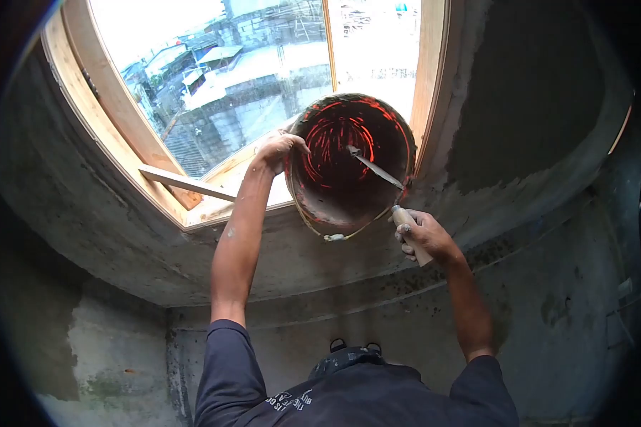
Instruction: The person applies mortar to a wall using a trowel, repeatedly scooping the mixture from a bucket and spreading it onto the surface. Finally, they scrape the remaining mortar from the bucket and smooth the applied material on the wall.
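A bucket (306, 196) with a dark, mortar-smeared inside showing red streaks is tilted so that its mouth faces me. My left hand (283, 148) grips its rim on the left side. In my right hand (427, 238) is a trowel (379, 171), held by its pale wooden handle. The trowel's blade reaches over the right rim into the bucket's mouth. Below the rim hangs the bucket's wire handle (335, 237), with a light-coloured grip at its middle. Grey smears mark the fingers of my right hand.
Behind the bucket is a wooden window frame (114, 135) with glass, rooftops beyond it. A wooden strip (185, 183) juts across the frame's lower left corner. Dark, damp-looking plaster (527, 99) covers part of the wall at right. My sandals show on the floor below.
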`<state>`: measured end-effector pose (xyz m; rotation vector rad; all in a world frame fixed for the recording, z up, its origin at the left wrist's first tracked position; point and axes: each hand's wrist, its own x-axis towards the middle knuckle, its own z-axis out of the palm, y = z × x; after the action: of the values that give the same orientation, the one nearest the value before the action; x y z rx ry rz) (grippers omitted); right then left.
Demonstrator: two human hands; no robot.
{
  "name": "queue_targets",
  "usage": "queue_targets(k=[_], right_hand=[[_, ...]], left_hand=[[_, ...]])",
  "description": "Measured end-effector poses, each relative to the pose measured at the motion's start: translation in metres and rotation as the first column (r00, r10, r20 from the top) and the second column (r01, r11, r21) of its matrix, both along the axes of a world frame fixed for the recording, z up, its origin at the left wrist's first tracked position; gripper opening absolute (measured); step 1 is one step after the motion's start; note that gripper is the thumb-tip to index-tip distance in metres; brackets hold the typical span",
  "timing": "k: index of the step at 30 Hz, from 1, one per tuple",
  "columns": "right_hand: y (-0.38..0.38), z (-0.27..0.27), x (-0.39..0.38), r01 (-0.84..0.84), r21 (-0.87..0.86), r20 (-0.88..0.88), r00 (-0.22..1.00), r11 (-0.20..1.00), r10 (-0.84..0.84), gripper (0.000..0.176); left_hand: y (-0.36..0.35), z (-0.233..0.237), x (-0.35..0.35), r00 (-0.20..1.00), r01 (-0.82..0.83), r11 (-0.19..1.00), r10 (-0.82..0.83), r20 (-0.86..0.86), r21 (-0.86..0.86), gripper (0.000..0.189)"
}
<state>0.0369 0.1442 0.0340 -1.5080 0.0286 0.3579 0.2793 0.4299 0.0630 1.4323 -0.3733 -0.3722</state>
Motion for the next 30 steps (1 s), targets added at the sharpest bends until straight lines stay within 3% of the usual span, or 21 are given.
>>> queue_targets(k=[3,10,11,12,13,16,17,19,20,22,23,25,26,27,30], right_hand=[[0.0,-0.003,-0.003,0.013,0.017,0.01,1.0,1.0,-0.013,0.024],[0.003,-0.031,0.019,0.054,0.043,0.103,0.993,0.998,-0.058,0.018],[0.004,-0.034,0.024,0.087,0.014,0.149,0.985,0.996,-0.088,0.017],[0.004,-0.037,0.028,0.084,0.015,0.154,0.984,0.996,-0.086,0.017],[0.005,-0.038,0.032,0.067,0.056,0.139,0.988,0.996,-0.074,0.017],[0.004,-0.038,0.034,0.05,0.107,0.122,0.99,0.993,-0.063,0.017],[0.004,-0.038,0.035,0.052,0.12,0.118,0.991,0.991,-0.067,0.017],[0.004,-0.039,0.038,0.069,0.094,0.112,0.99,0.993,-0.08,0.018],[0.004,-0.038,0.04,0.091,0.07,0.105,0.99,0.993,-0.098,0.02],[0.003,-0.04,0.041,0.103,0.074,0.108,0.988,0.992,-0.11,0.021],[0.002,-0.04,0.042,0.107,0.072,0.115,0.987,0.992,-0.114,0.023],[-0.001,-0.04,0.045,0.115,0.066,0.107,0.987,0.991,-0.122,0.024],[-0.001,-0.04,0.046,0.111,0.056,0.091,0.989,0.992,-0.116,0.024],[0.0,-0.038,0.046,0.126,0.061,0.096,0.987,0.99,-0.131,0.024],[0.002,-0.04,0.047,0.103,0.096,0.09,0.99,0.99,-0.112,0.023]], left_hand=[[-0.003,0.003,-0.015,0.999,-0.023,0.995,0.02,-0.034,-0.1,0.04],[-0.004,-0.004,-0.039,0.948,-0.304,0.944,0.313,0.061,-0.127,0.027],[0.0,-0.014,-0.03,0.894,-0.411,0.91,0.391,0.22,0.053,0.024],[0.001,-0.009,-0.033,0.818,-0.527,0.824,0.425,0.387,0.209,0.023],[0.001,-0.006,-0.037,0.697,-0.686,0.588,0.365,0.617,0.427,0.029],[-0.01,-0.001,-0.054,0.553,-0.822,0.358,0.312,0.773,0.443,0.033],[-0.008,-0.002,-0.052,0.55,-0.824,0.356,0.314,0.774,0.441,0.033],[0.003,-0.01,-0.042,0.588,-0.727,0.549,0.186,0.787,0.413,0.039],[0.008,-0.013,-0.035,0.586,-0.725,0.552,0.181,0.79,0.411,0.039],[0.013,-0.016,-0.029,0.736,-0.481,0.744,0.055,0.675,0.464,0.041],[0.014,-0.019,-0.026,0.735,-0.473,0.749,0.044,0.677,0.465,0.041],[0.013,-0.014,-0.038,0.786,-0.274,0.899,0.004,0.618,0.342,0.039],[0.016,-0.007,-0.043,0.809,-0.269,0.849,-0.057,0.584,0.455,0.036],[0.018,-0.015,-0.036,0.81,-0.297,0.833,-0.039,0.585,0.467,0.032],[0.001,-0.015,-0.058,0.819,-0.405,0.898,0.272,0.505,0.174,0.037]])
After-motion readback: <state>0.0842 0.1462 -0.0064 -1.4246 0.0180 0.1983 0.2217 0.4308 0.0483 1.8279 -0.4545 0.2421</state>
